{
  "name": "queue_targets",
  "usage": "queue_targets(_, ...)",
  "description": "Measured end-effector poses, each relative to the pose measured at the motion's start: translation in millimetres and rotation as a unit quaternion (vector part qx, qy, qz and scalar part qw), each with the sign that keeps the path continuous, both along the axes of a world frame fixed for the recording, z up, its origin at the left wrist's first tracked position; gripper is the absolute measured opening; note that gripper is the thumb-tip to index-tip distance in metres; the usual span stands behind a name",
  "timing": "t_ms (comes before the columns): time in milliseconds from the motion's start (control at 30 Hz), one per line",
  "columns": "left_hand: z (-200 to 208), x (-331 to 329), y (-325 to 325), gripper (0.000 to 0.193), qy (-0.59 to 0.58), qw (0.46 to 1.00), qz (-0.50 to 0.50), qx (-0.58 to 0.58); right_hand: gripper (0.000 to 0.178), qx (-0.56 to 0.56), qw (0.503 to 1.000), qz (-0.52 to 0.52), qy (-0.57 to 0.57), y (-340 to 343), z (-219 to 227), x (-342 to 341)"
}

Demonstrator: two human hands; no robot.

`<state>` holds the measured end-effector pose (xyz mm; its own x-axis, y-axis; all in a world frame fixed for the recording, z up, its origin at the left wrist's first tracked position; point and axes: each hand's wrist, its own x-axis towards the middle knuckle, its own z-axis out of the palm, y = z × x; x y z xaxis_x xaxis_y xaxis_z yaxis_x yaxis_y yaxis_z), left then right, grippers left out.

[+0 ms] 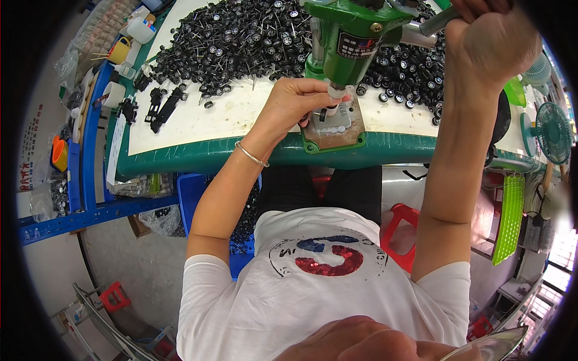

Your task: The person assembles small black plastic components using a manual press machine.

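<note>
Here, a small white part (pixel 332 110) is pinched by the left hand (pixel 293 103) under the green press (pixel 352 36). Above the press, its lever (pixel 438 21) is gripped by the right hand (pixel 490 42). Beyond the press, many black wheels (pixel 241 36) lie unpressed.

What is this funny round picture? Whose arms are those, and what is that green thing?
A camera worn on a person's head looks down, so the picture bends at its edges. The arms are that person's own. The green thing is a small hand press standing on the table. The right hand grips its metal lever. The left hand holds a small white part under the press. Behind lies a big heap of little black toy wheels.
</note>
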<state>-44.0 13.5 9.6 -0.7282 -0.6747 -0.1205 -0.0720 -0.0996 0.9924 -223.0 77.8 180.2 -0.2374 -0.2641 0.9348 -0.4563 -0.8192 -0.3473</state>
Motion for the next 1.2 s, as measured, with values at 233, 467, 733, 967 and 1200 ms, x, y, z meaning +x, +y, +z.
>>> queue_targets(233,2.1,5.3,6.3,0.018,-0.025,0.999,0.025,-0.003,0.03,-0.054,0.984,0.044,-0.166,16.6,-12.1,17.9)
queue_targets(467,-3.4,4.4,12.4,0.017,0.019,0.998,0.047,0.028,0.03,-0.048,0.985,0.108,-0.126,9.9,-12.2,8.8)
queue_targets(733,-8.1,20.9,3.4,0.014,0.066,0.994,0.07,0.061,0.019,0.134,0.958,0.013,-0.255,-41.6,5.8,-1.0)
queue_targets(967,-18.9,124.7,-17.7,0.02,-0.003,0.978,0.202,0.042,0.018,0.255,0.927,0.154,-0.228,-61.1,-20.4,-61.9)
queue_targets(1200,-29.4,203.6,-31.5,0.016,-0.105,0.947,0.304,-0.012,0.033,0.237,0.926,0.031,-0.292,-29.9,-64.3,-55.7)
